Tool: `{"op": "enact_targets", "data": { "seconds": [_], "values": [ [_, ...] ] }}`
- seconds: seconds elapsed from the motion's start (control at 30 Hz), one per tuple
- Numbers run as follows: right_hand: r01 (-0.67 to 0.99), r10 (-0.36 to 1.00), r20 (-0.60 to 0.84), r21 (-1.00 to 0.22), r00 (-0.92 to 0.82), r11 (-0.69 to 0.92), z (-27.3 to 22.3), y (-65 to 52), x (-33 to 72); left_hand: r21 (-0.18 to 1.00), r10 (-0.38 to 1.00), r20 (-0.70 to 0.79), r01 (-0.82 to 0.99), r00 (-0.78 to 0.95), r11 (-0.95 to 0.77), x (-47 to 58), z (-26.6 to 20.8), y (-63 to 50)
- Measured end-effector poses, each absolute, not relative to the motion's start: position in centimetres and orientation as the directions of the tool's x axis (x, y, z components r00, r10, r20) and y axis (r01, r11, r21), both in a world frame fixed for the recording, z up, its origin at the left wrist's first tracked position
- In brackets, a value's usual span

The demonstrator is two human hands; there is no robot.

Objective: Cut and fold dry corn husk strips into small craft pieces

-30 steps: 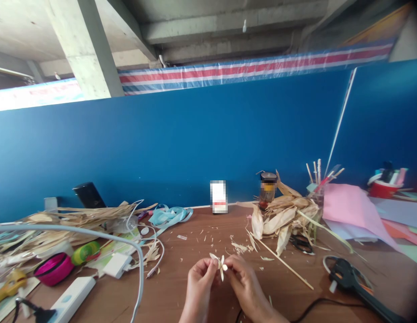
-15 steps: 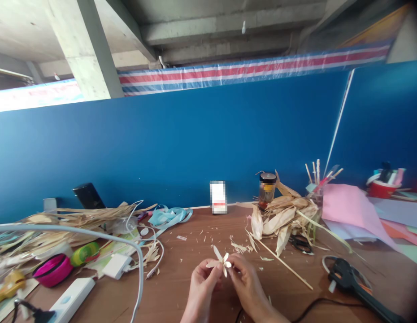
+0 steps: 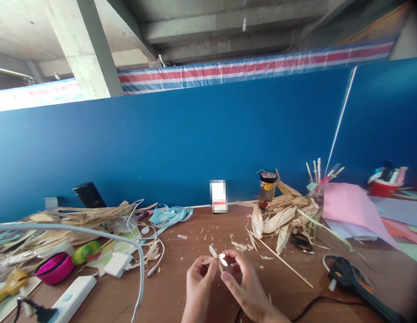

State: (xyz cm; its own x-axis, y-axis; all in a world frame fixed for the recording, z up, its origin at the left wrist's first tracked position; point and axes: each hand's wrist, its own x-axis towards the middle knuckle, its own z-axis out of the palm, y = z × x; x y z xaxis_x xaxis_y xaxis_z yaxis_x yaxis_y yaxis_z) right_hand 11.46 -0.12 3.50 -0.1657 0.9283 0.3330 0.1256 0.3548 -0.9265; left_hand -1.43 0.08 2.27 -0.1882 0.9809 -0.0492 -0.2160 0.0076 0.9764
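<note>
Pale flower (image 3: 213,252), raised over the bench (image 3: 171,287). The left hand (image 3: 201,277) pinches it; the right hand (image 3: 245,281), thumb and forefinger parted, adjoins it, contact unclear. Petal adjustment appears in hand; the next move calls for a steady pinch. Long axis, apparently: upper left to lower right, one petal pointing up-left.

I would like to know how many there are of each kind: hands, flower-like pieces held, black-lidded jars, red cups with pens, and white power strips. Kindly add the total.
Hands: 2 (left hand, right hand)
Flower-like piece: 1
Black-lidded jar: 1
Red cup with pens: 1
White power strip: 1
Total: 6
</note>
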Motion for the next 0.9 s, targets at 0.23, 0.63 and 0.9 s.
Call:
{"op": "enact_targets", "data": {
  "seconds": [0.23,0.63,0.9],
  "values": [
    [0.127,0.961,0.263,-0.954,-0.081,0.271,2.7,0.8,11.6,0.975,0.976,0.154,0.185,-0.152,-0.125,-0.8,2.0,-0.1],
    [0.252,0.941,0.321,-0.907,-0.106,0.338,2.5,0.9,11.9,0.587,0.886,0.461,0.730,0.054,-0.350,-2.0,1.6,-0.2],
    [0.271,0.924,0.360,-0.883,-0.131,0.383,3.0,0.3,11.9,0.497,0.850,0.514,0.769,0.113,-0.403,-2.0,1.5,-0.1]
  ]
}}
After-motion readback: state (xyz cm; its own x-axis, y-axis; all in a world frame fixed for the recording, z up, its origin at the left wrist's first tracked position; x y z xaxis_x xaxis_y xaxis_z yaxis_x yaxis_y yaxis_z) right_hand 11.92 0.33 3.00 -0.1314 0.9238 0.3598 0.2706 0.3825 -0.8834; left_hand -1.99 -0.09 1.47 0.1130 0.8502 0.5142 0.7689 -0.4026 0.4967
